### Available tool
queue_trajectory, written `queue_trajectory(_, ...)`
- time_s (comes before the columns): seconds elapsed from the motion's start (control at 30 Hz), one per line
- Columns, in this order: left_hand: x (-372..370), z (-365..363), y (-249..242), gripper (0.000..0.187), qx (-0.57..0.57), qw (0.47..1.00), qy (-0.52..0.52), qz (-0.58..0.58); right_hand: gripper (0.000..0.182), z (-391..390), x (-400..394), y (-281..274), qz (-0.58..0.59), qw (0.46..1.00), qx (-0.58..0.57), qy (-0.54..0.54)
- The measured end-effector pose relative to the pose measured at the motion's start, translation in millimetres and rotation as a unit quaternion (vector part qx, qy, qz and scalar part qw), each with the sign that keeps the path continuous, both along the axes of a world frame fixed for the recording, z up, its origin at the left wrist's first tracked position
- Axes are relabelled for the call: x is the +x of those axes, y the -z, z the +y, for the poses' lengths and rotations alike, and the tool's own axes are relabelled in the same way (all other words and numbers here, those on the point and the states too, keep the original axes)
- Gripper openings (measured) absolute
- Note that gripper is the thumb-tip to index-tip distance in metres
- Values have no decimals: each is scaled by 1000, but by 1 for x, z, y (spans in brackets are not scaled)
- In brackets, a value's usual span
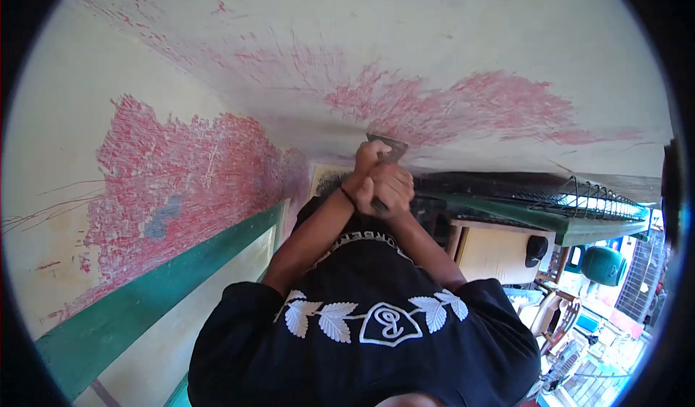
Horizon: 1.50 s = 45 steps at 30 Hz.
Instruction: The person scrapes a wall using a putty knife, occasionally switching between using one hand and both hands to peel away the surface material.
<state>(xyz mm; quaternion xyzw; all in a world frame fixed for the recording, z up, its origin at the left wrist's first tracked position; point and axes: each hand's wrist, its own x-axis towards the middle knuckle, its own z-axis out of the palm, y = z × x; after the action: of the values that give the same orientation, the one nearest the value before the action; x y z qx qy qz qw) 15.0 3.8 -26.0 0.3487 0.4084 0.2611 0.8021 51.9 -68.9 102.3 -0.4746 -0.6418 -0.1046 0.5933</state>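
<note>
Both of my hands are closed around one scraper, with its flat blade (387, 145) against the pale wall (463, 38) at the lower edge of a red scraped patch (499, 103). My left hand (368, 159), with a dark band at its wrist, grips close to the blade. Just below it, my right hand (394, 186) wraps round the handle. The dark end of the handle (379, 206) pokes out under the fingers. Much of the grip is hidden by my hands.
On the left, another wall section bears a large red scraped area (181, 161) above a green band (166, 262). A green ledge with a wire rack (601, 193) runs to the right. Beyond are a pale board (499, 255), a dark cap (536, 251), a green container (604, 265) and chairs (561, 320).
</note>
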Motion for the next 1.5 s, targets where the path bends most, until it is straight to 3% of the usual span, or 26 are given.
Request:
queue_trajectory(0.1, -2, -9, -1, 29, 98, 995, 6, 13, 16, -3, 0, 11, 10, 999, -24, 30)
queue_trajectory(0.2, 6, -1, 45, 32, 170, 985, 1, 24, 17, 3, 0, -15, 25, 1000, 1, 5)
queue_trajectory(0.27, -10, 1, -35, 33, 229, 970, 50, 65, 18, 0, 0, -8, 11, 1000, -15, 13)
queue_trajectory(0.3, -4, 2, -5, 33, 154, 985, 55, 50, 19, 2, 0, 11, 15, 999, -24, 23)
queue_trajectory(0.33, 0, 4, -7, 34, 78, 995, 55, 39, 18, 2, 2, 4, 19, 999, -17, 37)
queue_trajectory(0.4, 1, 5, -34, 35, 98, 994, 38, 18, 18, -1, -1, -15, 34, 997, -3, 62)
queue_trajectory(0.43, -2, 5, -46, 35, 112, 992, 43, 46, 17, 1, 3, -29, 50, 998, 21, 14)
queue_trajectory(0.5, -9, 0, -63, 34, 132, 985, 55, 98, 15, -2, 0, -22, 33, 999, -5, 15)
queue_trajectory(0.53, -9, 2, -66, 34, 149, 980, 59, 119, 14, -1, 2, -16, 18, 1000, -11, 14)
queue_trajectory(0.57, -12, 3, -39, 34, 213, 964, 74, 144, 14, 1, 4, 7, 20, 999, -36, 11)
queue_trajectory(0.67, -2, -6, -66, 35, 240, 970, -4, 33, 17, 0, 2, -29, 33, 997, 2, 65)
queue_trajectory(0.73, -8, -9, -90, 34, 196, 978, 27, 63, 18, -2, 2, -42, 46, 999, 12, 23)
queue_trajectory(0.8, -7, -1, -67, 34, 247, 965, 51, 75, 18, 3, 6, -35, 25, 999, -6, 31)
queue_trajectory(0.83, -8, 3, -60, 33, 233, 963, 76, 111, 18, 7, 5, -21, 9, 997, -39, 63)
queue_trajectory(0.9, -4, -5, -53, 32, 101, 992, 50, 50, 18, -4, 6, -24, 18, 997, -17, 67)
queue_trajectory(0.97, 1, -4, -95, 31, 23, 1000, 6, 6, 18, 3, 8, -47, 52, 998, 31, 25)
queue_trajectory(1.03, -1, -9, -82, 31, 289, 957, -27, 30, 18, -1, 7, -45, 34, 999, 8, 22)
queue_trajectory(1.1, -5, -1, -77, 31, 325, 940, 32, 96, 17, 2, 6, -39, -1, 998, -33, 46)
queue_trajectory(1.17, -6, -6, -78, 31, 199, 976, 42, 80, 17, -6, 6, -35, 26, 998, -16, 62)
queue_trajectory(1.23, -5, -4, -119, 32, 77, 996, 15, 34, 16, 2, 6, -55, 76, 996, 33, 23)
queue_trajectory(1.3, -5, -11, -97, 31, 312, 948, -19, 54, 16, -2, 4, -52, 52, 998, 17, 23)
queue_trajectory(1.37, -1, -4, -82, 30, 406, 911, -13, 68, 16, 1, 6, -37, 18, 999, -11, 33)
queue_trajectory(1.47, -8, 2, -84, 29, 324, 942, 33, 83, 15, -1, 3, -51, 22, 996, -7, 90)
queue_trajectory(1.5, -7, 2, -102, 29, 296, 952, 28, 73, 13, 1, 6, -66, 53, 998, 10, 19)
